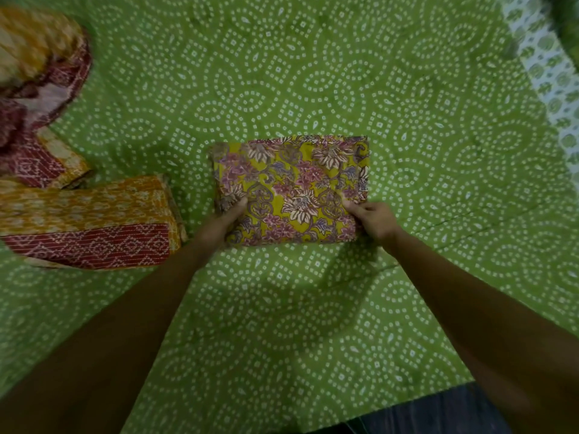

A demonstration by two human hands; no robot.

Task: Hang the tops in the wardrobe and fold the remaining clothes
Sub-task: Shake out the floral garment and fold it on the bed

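Two hands pinched the near corners of the folded floral garment (289, 189): the left hand (224, 222) at its near-left corner, the right hand (369, 219) at its near-right. It lay straight ahead on the green bedsheet (313, 324), long axis left-to-right, a flat yellow-and-pink rectangle. Folded orange-and-maroon cloth (91, 222) sat nearer the left hand.

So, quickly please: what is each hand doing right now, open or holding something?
Left hand: grips the near left corner of the folded floral cloth.
Right hand: grips the near right corner of the same cloth.
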